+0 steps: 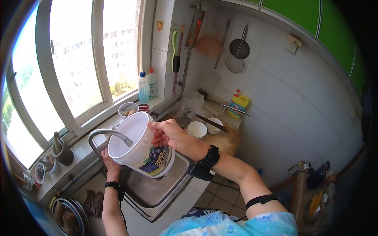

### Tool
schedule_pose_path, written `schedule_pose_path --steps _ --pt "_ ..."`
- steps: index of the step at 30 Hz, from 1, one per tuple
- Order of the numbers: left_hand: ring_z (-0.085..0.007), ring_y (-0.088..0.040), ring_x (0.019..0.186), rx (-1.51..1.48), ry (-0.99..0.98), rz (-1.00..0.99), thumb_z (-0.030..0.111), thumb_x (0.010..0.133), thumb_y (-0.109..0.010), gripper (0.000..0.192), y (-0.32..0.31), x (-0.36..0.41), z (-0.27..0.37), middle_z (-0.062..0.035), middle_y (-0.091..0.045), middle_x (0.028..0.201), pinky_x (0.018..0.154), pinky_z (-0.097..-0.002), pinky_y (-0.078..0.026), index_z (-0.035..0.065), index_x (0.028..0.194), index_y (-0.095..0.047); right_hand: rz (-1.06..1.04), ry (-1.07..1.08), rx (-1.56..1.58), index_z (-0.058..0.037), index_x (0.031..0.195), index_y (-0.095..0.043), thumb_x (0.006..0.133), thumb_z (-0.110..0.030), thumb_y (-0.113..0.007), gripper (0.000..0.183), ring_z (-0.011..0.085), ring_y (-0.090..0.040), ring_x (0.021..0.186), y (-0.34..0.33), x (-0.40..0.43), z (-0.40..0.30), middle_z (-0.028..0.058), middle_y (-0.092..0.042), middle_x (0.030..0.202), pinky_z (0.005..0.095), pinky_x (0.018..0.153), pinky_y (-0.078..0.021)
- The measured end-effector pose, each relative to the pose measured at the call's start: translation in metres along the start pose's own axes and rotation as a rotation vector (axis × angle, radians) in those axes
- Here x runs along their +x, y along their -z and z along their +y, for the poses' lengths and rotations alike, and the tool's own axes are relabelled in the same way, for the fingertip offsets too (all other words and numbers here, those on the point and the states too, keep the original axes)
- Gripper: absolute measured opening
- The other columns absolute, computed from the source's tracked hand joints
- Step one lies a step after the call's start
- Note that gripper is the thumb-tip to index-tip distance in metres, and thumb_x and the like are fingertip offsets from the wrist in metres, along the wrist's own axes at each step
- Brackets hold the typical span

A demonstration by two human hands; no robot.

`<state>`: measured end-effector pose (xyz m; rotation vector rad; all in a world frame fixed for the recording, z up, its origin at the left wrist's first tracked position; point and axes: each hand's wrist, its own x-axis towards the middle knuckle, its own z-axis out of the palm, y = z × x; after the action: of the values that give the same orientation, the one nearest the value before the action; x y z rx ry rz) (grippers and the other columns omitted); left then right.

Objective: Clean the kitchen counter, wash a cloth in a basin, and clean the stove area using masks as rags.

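Observation:
A white plastic bucket with a printed fruit label is tilted over the stainless steel sink. My right hand grips its rim at the right side. The curved metal faucet reaches over the rim, and its spout end sits inside the bucket's mouth. No water stream can be made out. Left of the bucket, my left hand is by the base of the faucet, its fingers partly hidden; whether it holds the faucet or touches the bucket cannot be told.
Two white bowls and dark chopsticks rest on the right counter, near a yellow detergent jug. Bottles, red-handled scissors and a small tub line the windowsill. Stacked basins stand lower left.

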<state>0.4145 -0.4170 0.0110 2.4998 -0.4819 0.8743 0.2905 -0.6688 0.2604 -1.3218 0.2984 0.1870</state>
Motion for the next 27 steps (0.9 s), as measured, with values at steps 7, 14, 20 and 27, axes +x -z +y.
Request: schedule_pose_path --steps 7,14,20,27 --pt "-0.0278 -0.053 0.087 -0.059 0.01 0.065 0.018 0.073 -0.063 0.02 0.017 0.006 0.017 -0.0112 -0.06 0.084 0.085 -0.04 -0.04 0.0051 0.088 -0.065 -0.029 0.007 0.037 0.0027 0.088 -0.062 0.081 -0.034 -0.071 0.038 0.0223 -0.062 0.066 -0.002 0.001 0.002 0.0131 -0.062 0.078 0.0363 0.064 -0.0538" --pt "-0.0257 -0.053 0.084 -0.09 0.025 0.05 0.021 0.075 -0.06 0.02 -0.01 -0.003 -0.022 -0.0105 -0.059 0.086 0.081 -0.0393 -0.04 0.0059 0.088 -0.064 -0.038 -0.009 0.045 0.0034 0.088 -0.062 0.082 -0.031 -0.07 0.036 0.0239 -0.063 0.066 -0.011 0.0 0.003 0.0137 -0.062 0.078 0.037 0.064 -0.0545" --pt "-0.0254 -0.055 0.081 0.31 -0.11 -0.068 0.022 0.079 -0.056 0.019 0.004 0.008 0.01 -0.0097 -0.056 0.087 0.074 -0.0393 -0.039 0.0066 0.087 -0.064 -0.014 -0.025 0.03 0.0041 0.09 -0.062 0.084 -0.028 -0.068 0.033 0.0235 -0.064 0.066 0.006 0.0 0.008 0.014 -0.063 0.077 0.0359 0.064 -0.0548" --pt "-0.0266 -0.057 0.089 0.326 -0.044 -0.12 0.018 0.083 -0.052 0.016 0.024 0.011 0.008 -0.0097 -0.057 0.094 0.079 -0.0413 -0.04 0.0115 0.095 -0.06 -0.002 -0.001 0.022 0.0023 0.088 -0.062 0.083 -0.022 -0.067 0.026 0.0209 -0.063 0.062 0.0 0.003 0.006 0.0109 -0.063 0.074 0.0346 0.064 -0.0554"
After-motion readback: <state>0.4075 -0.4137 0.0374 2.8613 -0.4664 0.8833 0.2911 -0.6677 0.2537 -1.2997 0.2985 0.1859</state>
